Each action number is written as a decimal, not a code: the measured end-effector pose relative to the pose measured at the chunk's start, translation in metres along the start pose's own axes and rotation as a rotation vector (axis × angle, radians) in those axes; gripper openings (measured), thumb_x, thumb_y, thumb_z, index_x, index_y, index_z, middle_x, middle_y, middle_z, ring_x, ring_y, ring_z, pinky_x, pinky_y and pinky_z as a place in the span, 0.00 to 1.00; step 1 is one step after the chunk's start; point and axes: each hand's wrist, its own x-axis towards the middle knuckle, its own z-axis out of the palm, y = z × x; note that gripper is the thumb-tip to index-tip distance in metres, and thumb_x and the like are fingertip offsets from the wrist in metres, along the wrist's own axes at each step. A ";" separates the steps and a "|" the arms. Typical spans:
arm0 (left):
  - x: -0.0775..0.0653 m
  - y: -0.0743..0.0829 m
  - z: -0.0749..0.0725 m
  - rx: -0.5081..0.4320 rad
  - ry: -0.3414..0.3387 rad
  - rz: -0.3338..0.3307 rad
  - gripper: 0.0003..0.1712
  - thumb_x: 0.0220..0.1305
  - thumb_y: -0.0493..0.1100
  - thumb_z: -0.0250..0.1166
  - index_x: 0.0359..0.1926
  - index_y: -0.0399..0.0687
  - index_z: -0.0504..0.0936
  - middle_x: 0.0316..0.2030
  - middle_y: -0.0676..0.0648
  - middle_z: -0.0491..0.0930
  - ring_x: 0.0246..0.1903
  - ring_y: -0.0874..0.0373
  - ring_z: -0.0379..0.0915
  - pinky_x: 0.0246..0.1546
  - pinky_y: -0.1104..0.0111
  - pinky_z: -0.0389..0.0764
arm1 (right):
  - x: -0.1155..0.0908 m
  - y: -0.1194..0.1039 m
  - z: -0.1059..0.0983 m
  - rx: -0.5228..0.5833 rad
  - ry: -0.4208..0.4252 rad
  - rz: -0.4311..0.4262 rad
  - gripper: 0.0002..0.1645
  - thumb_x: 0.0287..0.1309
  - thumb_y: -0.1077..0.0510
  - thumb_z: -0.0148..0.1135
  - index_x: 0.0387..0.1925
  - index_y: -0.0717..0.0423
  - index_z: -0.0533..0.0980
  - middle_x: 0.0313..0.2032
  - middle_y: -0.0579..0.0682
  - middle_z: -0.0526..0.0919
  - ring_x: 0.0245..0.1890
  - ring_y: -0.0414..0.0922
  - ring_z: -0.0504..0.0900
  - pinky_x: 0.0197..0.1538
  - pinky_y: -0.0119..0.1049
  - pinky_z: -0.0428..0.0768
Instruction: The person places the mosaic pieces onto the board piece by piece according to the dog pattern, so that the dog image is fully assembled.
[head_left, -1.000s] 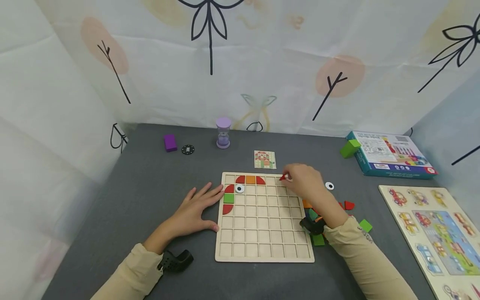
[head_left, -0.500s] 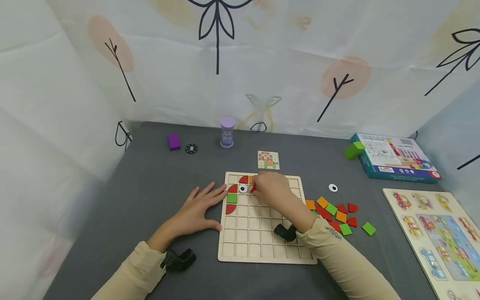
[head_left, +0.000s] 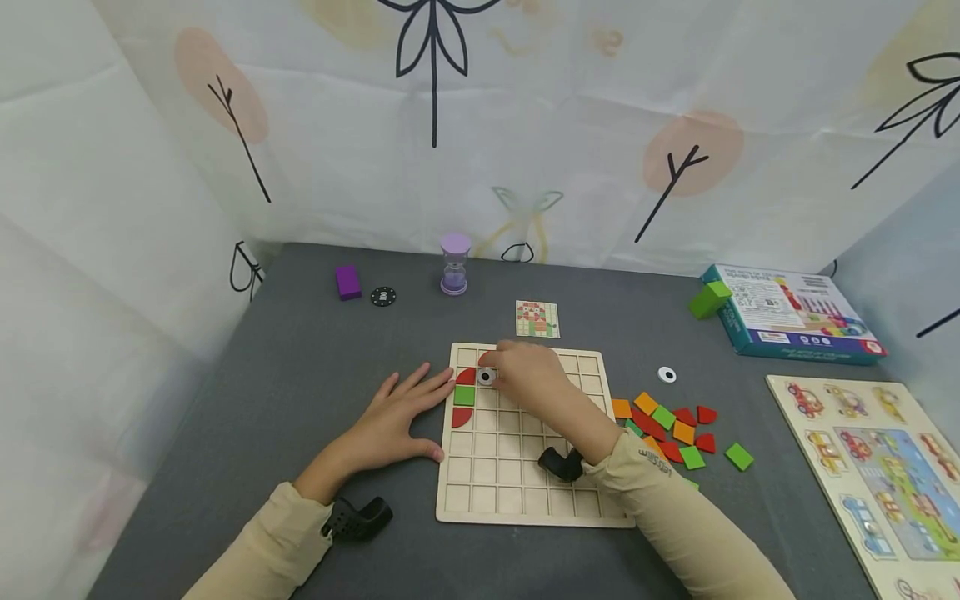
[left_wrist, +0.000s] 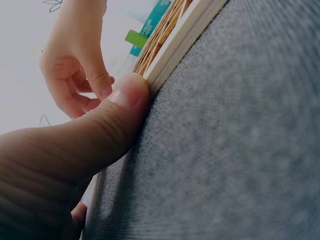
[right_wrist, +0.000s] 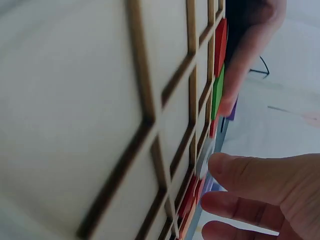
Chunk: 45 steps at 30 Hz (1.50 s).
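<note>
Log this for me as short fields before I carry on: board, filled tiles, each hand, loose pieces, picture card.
board: wooden grid, flat
left column: green tile between two red tiles
eye piece: white disc, beside upper red tile
left hand: thumb touching grid's left edge
right hand: above grid's far-left part; grip unclear
loose pieces: colored tiles, right of grid
picture card: beyond grid's far edge

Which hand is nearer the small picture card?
Right: the right hand is over the board, just short of the card; the left hand is farther, at the board's left edge.
</note>
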 end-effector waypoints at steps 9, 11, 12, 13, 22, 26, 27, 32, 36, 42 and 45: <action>0.000 0.000 0.000 0.001 -0.001 0.002 0.55 0.38 0.63 0.67 0.67 0.54 0.55 0.67 0.54 0.51 0.67 0.50 0.37 0.60 0.45 0.35 | 0.002 -0.004 0.001 0.003 0.014 -0.017 0.14 0.47 0.55 0.65 0.40 0.42 0.80 0.33 0.42 0.78 0.26 0.39 0.77 0.23 0.31 0.72; 0.000 -0.001 0.000 0.003 0.000 -0.001 0.55 0.38 0.63 0.67 0.67 0.54 0.55 0.67 0.54 0.51 0.67 0.50 0.37 0.60 0.45 0.35 | -0.002 0.002 -0.002 0.033 0.019 0.000 0.15 0.48 0.55 0.64 0.41 0.42 0.80 0.34 0.42 0.79 0.29 0.40 0.78 0.26 0.33 0.74; 0.000 -0.001 0.000 0.004 0.001 -0.002 0.55 0.38 0.63 0.67 0.67 0.54 0.55 0.67 0.54 0.51 0.67 0.50 0.37 0.60 0.45 0.35 | -0.005 0.007 -0.003 0.052 0.028 0.012 0.15 0.48 0.55 0.64 0.41 0.43 0.79 0.35 0.43 0.79 0.30 0.41 0.79 0.27 0.34 0.74; 0.000 -0.001 0.000 0.004 0.002 -0.002 0.55 0.37 0.63 0.67 0.67 0.54 0.55 0.67 0.54 0.51 0.67 0.50 0.37 0.60 0.45 0.35 | -0.009 0.013 -0.005 0.068 0.039 0.031 0.15 0.48 0.55 0.64 0.42 0.44 0.79 0.36 0.43 0.79 0.32 0.41 0.79 0.28 0.35 0.75; 0.000 0.002 -0.001 0.008 0.002 -0.001 0.56 0.37 0.64 0.67 0.67 0.53 0.55 0.67 0.53 0.51 0.67 0.50 0.37 0.60 0.45 0.35 | -0.077 0.116 -0.014 0.101 0.046 0.291 0.19 0.48 0.56 0.65 0.45 0.54 0.77 0.38 0.53 0.77 0.30 0.47 0.77 0.24 0.38 0.74; -0.001 0.001 -0.001 0.015 0.005 0.004 0.56 0.36 0.64 0.67 0.67 0.53 0.55 0.67 0.53 0.51 0.67 0.49 0.37 0.60 0.45 0.35 | -0.100 0.151 -0.012 0.099 -0.014 0.396 0.21 0.48 0.57 0.65 0.46 0.59 0.76 0.40 0.58 0.76 0.35 0.52 0.77 0.34 0.48 0.75; -0.001 0.000 -0.001 0.015 0.005 0.005 0.56 0.36 0.64 0.67 0.67 0.53 0.55 0.67 0.53 0.51 0.67 0.49 0.37 0.59 0.44 0.35 | -0.103 0.157 -0.010 0.101 -0.040 0.417 0.21 0.48 0.57 0.64 0.46 0.60 0.76 0.40 0.59 0.76 0.36 0.53 0.76 0.36 0.50 0.75; 0.001 -0.001 0.001 0.012 0.004 0.012 0.56 0.37 0.66 0.65 0.67 0.53 0.55 0.67 0.54 0.51 0.67 0.49 0.37 0.59 0.44 0.35 | -0.109 0.171 -0.004 0.133 -0.116 0.473 0.19 0.50 0.59 0.62 0.45 0.63 0.76 0.38 0.60 0.77 0.35 0.53 0.75 0.36 0.50 0.74; 0.001 -0.001 0.002 0.012 0.007 0.012 0.56 0.37 0.67 0.65 0.67 0.54 0.55 0.67 0.54 0.51 0.67 0.50 0.37 0.59 0.45 0.35 | -0.107 0.171 -0.004 0.127 -0.103 0.466 0.17 0.50 0.60 0.62 0.43 0.63 0.77 0.36 0.59 0.77 0.33 0.52 0.74 0.35 0.49 0.74; 0.001 -0.002 0.002 0.019 0.009 0.006 0.55 0.37 0.67 0.65 0.67 0.55 0.55 0.67 0.55 0.51 0.67 0.50 0.37 0.60 0.45 0.35 | -0.096 0.148 -0.008 0.130 -0.028 0.374 0.16 0.50 0.59 0.62 0.41 0.61 0.77 0.35 0.57 0.78 0.33 0.50 0.76 0.34 0.47 0.76; 0.000 -0.001 0.001 0.024 0.003 0.001 0.55 0.37 0.66 0.66 0.67 0.55 0.55 0.67 0.55 0.50 0.67 0.50 0.37 0.60 0.45 0.35 | -0.085 0.128 -0.009 0.152 0.013 0.289 0.14 0.49 0.58 0.63 0.40 0.59 0.78 0.35 0.54 0.78 0.32 0.48 0.77 0.30 0.42 0.76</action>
